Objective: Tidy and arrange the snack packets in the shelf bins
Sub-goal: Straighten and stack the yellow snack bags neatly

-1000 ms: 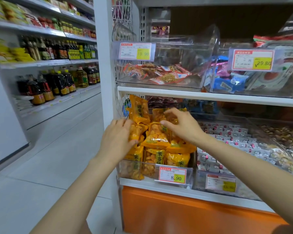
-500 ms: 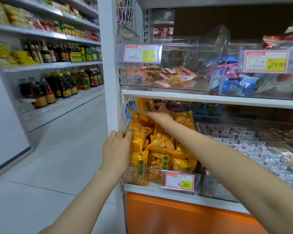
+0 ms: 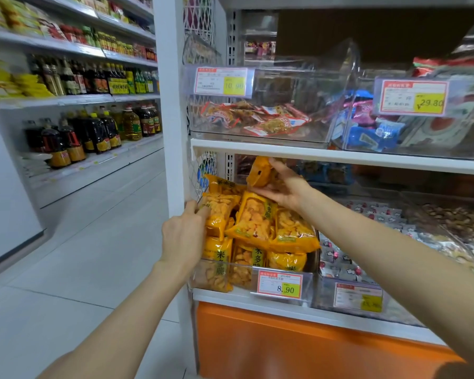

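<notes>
- Right hand: fingers clamped on a raised packet, just under the shelf.
- Left hand: fingers curled on the left packet, gripping its edge.
- Pile fills the bin, just below both hands' fingers.

Fingers of the left hand pinch the left edge of the pile, which fills the bin. Fingers of the right hand wrap a packet just above the pile, under the shelf. Below them a tag sits on the bin's front. To their right stands a second bin. Above them, on the shelf, stands a third.
</notes>
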Tool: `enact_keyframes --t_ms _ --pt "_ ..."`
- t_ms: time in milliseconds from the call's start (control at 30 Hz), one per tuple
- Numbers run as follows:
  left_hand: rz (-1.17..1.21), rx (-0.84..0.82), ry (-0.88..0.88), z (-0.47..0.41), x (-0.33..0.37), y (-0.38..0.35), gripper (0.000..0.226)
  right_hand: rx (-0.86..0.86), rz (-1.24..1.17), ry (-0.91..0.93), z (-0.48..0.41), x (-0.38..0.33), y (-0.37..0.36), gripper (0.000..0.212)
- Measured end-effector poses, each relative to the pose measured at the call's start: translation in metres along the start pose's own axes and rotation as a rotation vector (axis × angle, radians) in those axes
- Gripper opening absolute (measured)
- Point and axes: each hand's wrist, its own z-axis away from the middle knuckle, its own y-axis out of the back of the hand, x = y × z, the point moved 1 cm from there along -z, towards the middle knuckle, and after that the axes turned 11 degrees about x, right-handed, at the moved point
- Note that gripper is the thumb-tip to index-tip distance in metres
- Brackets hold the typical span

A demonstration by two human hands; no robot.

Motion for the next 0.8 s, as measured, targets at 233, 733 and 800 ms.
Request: enact_keyframes --t_ms 233,733,800 --pt "0.109 0.138 0.055 -0.001 0.0 0.004 0.018 0.118 0.479 0.238 -0.001 -0.007 0.003 0.051" --pt "0.253 0.358 -0.219 -0.009 0.076 0.014 0.027 0.278 1.063 0.917 0.025 -0.033 0.081 0.054" --pt "0.269 0.372 -0.257 -0.01 0.085 0.01 0.028 0.328 0.948 0.912 0.028 -0.03 0.088 0.053"
